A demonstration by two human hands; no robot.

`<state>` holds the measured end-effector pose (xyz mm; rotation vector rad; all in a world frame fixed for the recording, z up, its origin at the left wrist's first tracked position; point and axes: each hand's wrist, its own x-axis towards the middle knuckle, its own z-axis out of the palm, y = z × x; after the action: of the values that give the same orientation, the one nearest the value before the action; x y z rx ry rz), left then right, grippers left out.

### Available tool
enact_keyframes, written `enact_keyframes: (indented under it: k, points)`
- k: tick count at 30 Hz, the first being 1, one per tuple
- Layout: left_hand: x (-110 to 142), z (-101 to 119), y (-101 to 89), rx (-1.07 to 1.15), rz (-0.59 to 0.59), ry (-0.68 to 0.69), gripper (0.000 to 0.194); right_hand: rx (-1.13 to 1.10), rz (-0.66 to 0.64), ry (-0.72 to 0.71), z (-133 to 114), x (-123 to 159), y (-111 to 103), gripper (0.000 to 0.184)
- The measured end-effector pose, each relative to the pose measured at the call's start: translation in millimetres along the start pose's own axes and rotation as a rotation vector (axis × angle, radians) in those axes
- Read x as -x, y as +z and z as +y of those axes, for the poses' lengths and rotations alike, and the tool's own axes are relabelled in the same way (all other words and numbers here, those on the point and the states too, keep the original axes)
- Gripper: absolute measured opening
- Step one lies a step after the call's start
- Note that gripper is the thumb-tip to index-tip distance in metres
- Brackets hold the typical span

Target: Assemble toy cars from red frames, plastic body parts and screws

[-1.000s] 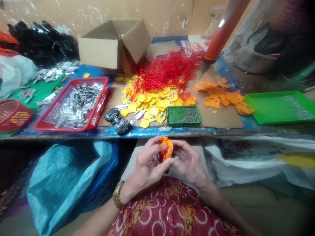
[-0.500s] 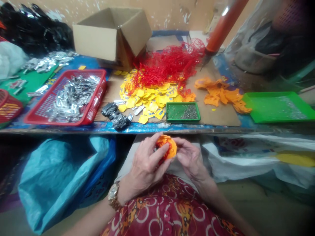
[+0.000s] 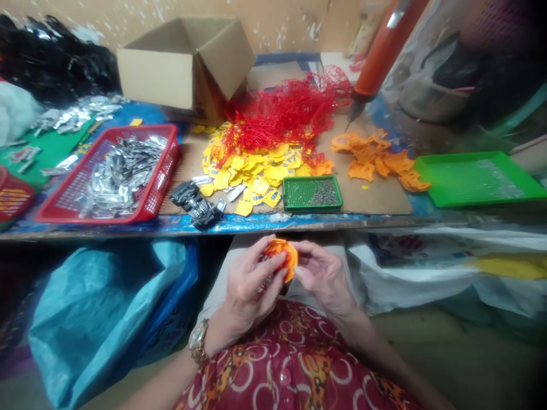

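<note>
Above my lap, my left hand [image 3: 252, 279] is closed around an orange plastic shell [image 3: 291, 257], its fingers lying across the red frame-like part inside. From the other side, my right hand [image 3: 322, 273] pinches the shell's right edge between thumb and fingers. Part of the shell is hidden behind the left fingers. Just beyond the hands, at the table's front edge, lies a dark grey toy car chassis [image 3: 196, 204]. Beside that is a small green tray [image 3: 287, 193] of tiny metal screws.
A red basket [image 3: 55, 205] of silvery packets stands left. Behind the screws are yellow packets [image 3: 265, 168], red plastic frames [image 3: 277, 117] and a cardboard box [image 3: 156, 77]. Orange shells [image 3: 363, 165] and a larger green tray [image 3: 461, 176] lie right. An orange electric screwdriver [image 3: 382, 51] hangs tip-down.
Both hands have shifted slightly left with the orange shell, which is turned a little. My right fingers now close on its edge. The camera view has moved slightly.
</note>
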<state>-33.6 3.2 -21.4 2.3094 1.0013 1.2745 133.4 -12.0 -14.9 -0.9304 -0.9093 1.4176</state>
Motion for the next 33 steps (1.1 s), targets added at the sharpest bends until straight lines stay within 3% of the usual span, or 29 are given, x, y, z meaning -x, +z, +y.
enact_keyframes:
  k: [33]
  points:
    - [7.2,0.4,7.5,0.019,0.097,-0.012,0.048,-0.138,0.124,0.075,2.0,-0.1,5.9,0.025]
